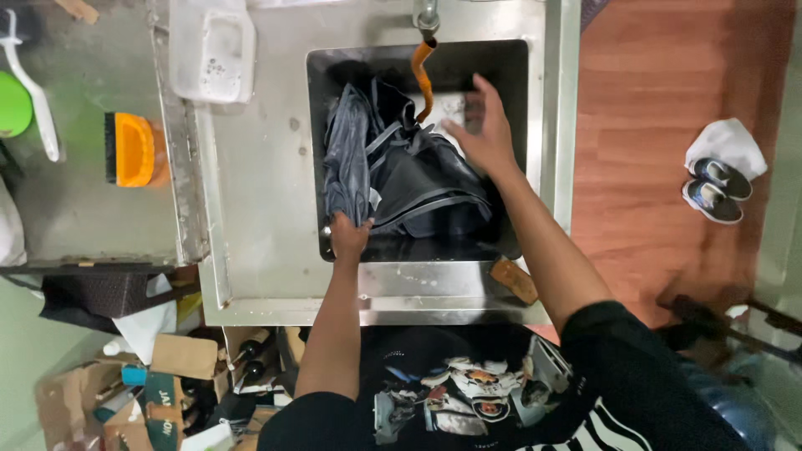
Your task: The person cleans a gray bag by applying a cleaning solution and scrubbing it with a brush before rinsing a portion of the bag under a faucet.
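Head view, looking straight down: the left hand (349,236) pinches a fold of a dark grey garment (393,167) at the near edge of a steel sink (543,125), fingers closed on the cloth. The right hand (482,129) hovers spread wide over the far right of the basin, holding nothing, its fingertips near the wet, crumpled fabric.

The garment lies bunched inside the basin, its long axis running from the near edge toward the tap, with paler straps or seams crossing its darker right half. The left portion is a lighter slate grey and hangs in lengthwise pleats.

An orange hose (423,75) drops from the metal tap (426,15) and curls down onto the cloth. The sink is rectangular, set in a scuffed stainless-steel table (259,167) marked with water spots. A brown block, whose material cannot be told, (514,280) rests on the near rim, right of the left hand. A white plastic tub (212,50) sits at the table's far left corner. Beyond it, on a grey surface, lies an orange scrubbing brush (132,149). A pair of dark shoes (716,190) stands on the reddish wood-pattern floor (635,125), well apart on the right.
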